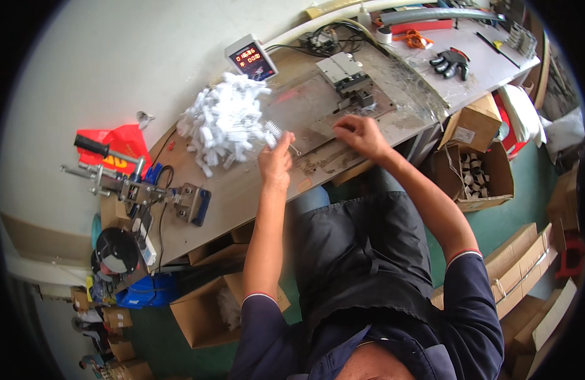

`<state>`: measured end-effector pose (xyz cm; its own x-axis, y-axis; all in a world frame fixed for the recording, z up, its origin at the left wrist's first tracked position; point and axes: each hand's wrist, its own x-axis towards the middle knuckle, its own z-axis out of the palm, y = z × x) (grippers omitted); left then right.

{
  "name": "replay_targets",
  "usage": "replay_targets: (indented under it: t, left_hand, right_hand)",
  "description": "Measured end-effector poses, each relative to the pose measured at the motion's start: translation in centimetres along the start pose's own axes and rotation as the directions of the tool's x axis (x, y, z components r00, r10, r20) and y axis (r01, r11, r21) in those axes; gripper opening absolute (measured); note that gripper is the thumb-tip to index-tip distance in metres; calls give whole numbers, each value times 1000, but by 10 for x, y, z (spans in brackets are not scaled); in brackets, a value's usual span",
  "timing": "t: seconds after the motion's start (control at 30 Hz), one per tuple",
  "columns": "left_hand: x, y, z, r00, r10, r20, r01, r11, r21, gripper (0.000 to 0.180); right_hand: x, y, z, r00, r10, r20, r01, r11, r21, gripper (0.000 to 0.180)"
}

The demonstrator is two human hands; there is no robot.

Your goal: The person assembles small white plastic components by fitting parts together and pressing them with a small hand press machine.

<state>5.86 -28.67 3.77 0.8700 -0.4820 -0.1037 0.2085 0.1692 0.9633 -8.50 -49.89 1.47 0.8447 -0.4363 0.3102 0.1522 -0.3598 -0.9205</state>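
My left hand [276, 161] is closed around a metal coil spring [273, 131], whose coils stick up above the fingers. A thin piece with a small ring at its end pokes out on the hand's right side. Just left of that hand lies a heap of small white tube-like pieces [223, 117]. My right hand [363, 136] hangs over the front of the bench, its fingers curled together in a pinch; anything between them is too small to make out. Beyond it stands a small metal fixture [349, 82] with a dark clamp block, apart from the fingers.
A digital display box [251, 58] stands behind the heap. To the left are a lever press [131, 183] and a red bag [121, 149]. A black-grey glove [451, 63] lies on the right-hand table. Cardboard boxes [476, 180] stand on the floor at both sides.
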Motion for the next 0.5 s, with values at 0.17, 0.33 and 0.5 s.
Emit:
replay_targets:
  t: [0.17, 0.33, 0.5]
  left_hand:
    - [3, -22, 60, 976, -107, 190, 139, 977, -161, 19]
    - [5, -22, 82, 968, -98, 230, 113, 992, -51, 21]
    - [18, -6, 84, 974, -48, 223, 89, 980, -178, 28]
  right_hand:
    - [3, -12, 17, 998, 59, 34, -64, 985, 158, 33]
    - [4, -26, -4, 965, 241, 108, -258, 947, 189, 35]
    - [-1, -23, -22, 923, 329, 201, -378, 875, 302, 18]
